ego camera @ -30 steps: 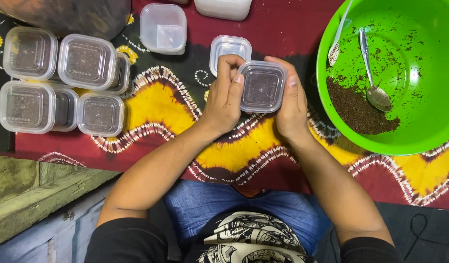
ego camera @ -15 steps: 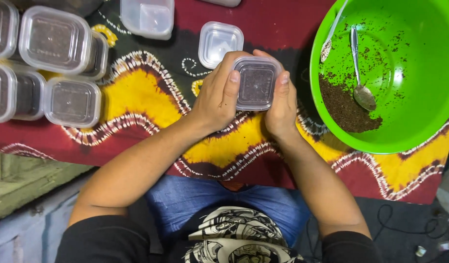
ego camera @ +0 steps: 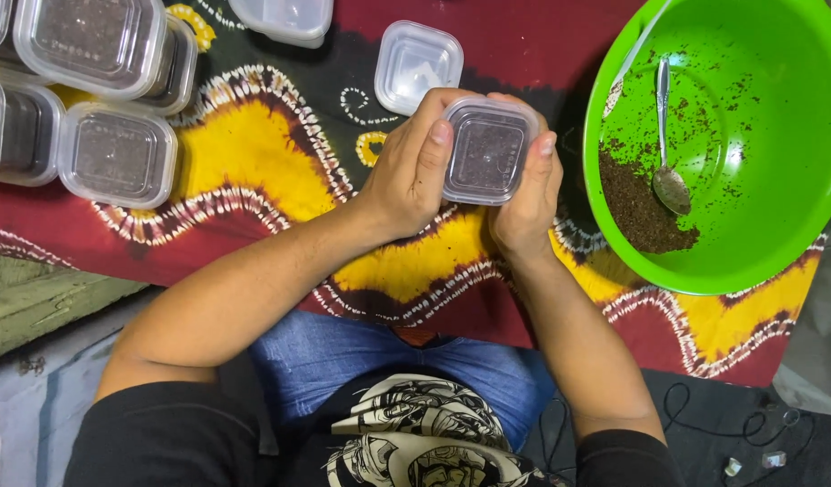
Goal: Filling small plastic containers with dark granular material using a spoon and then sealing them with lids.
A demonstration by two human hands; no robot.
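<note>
Small clear lidded container [ego camera: 486, 153] of dark powder clasped between left hand [ego camera: 413, 176] and right hand [ego camera: 526, 203] — thumbs on lid. Green bowl [ego camera: 776, 225] with spoon [ego camera: 665, 135] just beside, right.

Your surface is a batik cloth [ego camera: 280, 171], red with yellow and black patterns. On it, far right: a green bowl [ego camera: 776, 225]. Top centre: an empty clear container [ego camera: 419, 63], another [ego camera: 284, 16] just left at the edge. Far left: filled lidded containers [ego camera: 116, 153], stacked and touching.
</note>
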